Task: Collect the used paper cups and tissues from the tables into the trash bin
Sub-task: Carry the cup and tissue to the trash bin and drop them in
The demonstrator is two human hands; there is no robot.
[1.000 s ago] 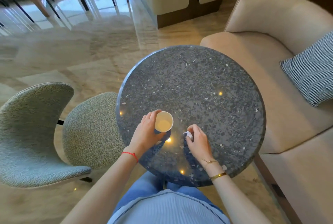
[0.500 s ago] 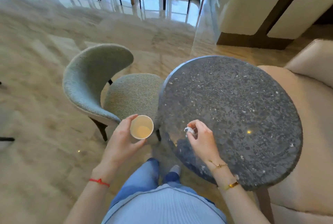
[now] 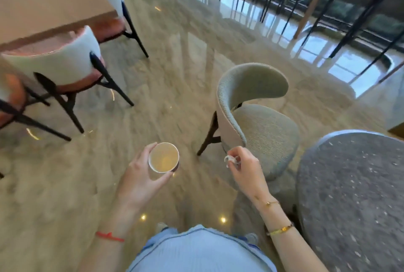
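A paper cup [image 3: 164, 157] is held upright in the left hand [image 3: 140, 178], the fingers curled around its side and the thumb pressed against its lower wall; its open mouth is turned up and a pale residue is seen at the bottom. At 3 o'clock of the cup, apart from it, a small crumpled tissue [image 3: 230, 159] is pinched between the fingertips of the right hand [image 3: 244, 169], which is otherwise closed. Both are carried in the air above the floor [image 3: 65, 184], off any table.

Open floor is left at 12 o'clock of the cup, between the grey chair [image 3: 258, 118] at 2 o'clock and the orange-and-white chairs [image 3: 61, 64] at 10 o'clock. The round dark speckled table [image 3: 354, 195] is seen at 4 o'clock, its curved edge near the right forearm and just beside the grey chair's seat. A wooden table [image 3: 43, 2] edge overhangs the orange-and-white chairs at 10 o'clock.

The floor is polished, beige and marbled, with small lights mirrored in it. Dark slanted legs and wooden posts [image 3: 314, 0] are ranged at 1 o'clock.
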